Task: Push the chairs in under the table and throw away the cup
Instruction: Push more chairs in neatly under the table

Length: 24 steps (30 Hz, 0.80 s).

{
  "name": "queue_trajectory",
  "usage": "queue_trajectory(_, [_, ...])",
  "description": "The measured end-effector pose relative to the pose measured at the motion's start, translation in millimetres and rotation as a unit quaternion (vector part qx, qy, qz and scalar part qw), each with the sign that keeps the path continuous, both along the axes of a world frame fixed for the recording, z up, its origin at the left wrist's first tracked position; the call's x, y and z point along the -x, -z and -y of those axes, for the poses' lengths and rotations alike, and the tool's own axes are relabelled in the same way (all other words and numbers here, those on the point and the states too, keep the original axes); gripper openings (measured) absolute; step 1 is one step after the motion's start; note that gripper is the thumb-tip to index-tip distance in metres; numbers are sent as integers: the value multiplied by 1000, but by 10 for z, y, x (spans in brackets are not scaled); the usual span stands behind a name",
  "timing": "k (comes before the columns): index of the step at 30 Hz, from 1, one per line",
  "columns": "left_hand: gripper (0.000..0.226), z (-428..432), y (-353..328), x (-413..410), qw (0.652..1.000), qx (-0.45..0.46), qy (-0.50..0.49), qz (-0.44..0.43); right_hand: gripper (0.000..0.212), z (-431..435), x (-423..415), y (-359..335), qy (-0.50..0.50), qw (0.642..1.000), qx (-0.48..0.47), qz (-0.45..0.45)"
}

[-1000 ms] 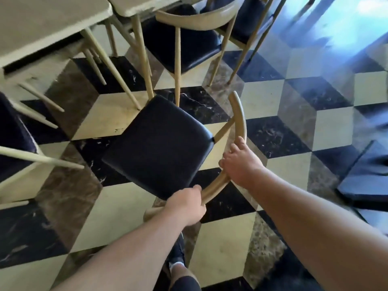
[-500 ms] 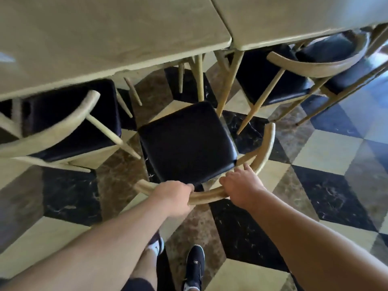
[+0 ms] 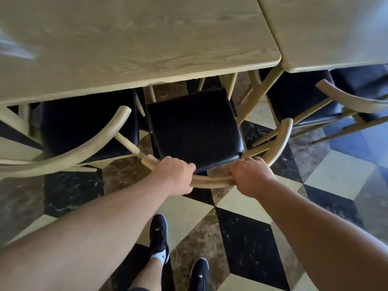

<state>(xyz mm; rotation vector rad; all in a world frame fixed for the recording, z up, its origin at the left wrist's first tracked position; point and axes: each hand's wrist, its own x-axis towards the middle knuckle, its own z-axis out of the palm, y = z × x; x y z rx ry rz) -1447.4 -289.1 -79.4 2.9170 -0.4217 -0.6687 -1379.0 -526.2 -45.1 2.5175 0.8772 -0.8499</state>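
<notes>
A chair with a black seat (image 3: 194, 128) and a curved pale wooden backrest (image 3: 212, 182) stands in front of me, its seat's far edge just under the pale wooden table (image 3: 134, 45). My left hand (image 3: 175, 175) grips the backrest left of its middle. My right hand (image 3: 248, 178) grips the same rail further right. No cup is in view.
A second table (image 3: 327, 30) butts against the first on the right. Matching chairs stand on the left (image 3: 84, 127) and the right (image 3: 302, 101), partly under the tables. The floor is a checker of black, cream and brown tiles (image 3: 247, 246). My feet in black shoes (image 3: 158, 234) are below.
The chair has swung round to face the table and moved toward it, so its seat now reaches the table edge. Both hands stayed on the backrest.
</notes>
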Motion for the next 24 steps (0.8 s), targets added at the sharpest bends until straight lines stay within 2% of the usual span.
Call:
queue_trajectory(5, [24, -273, -9, -388, 1000, -8, 5, -9, 19, -287, -365, 0, 15, 1000, -11, -13])
queue_trajectory(12, [14, -678, -12, -1150, 997, -67, -11, -20, 27, -761, -1076, 30, 21, 1000, -16, 15])
queue_trajectory(17, [17, -921, -60, -1537, 994, -50, 28, -95, 22, -931, -1461, 77, 8, 999, -4, -42])
queue_trajectory(24, [14, -959, -84, -1580, 991, -32, 46, -119, 20, -944, -1520, 45, 11, 997, -15, -77])
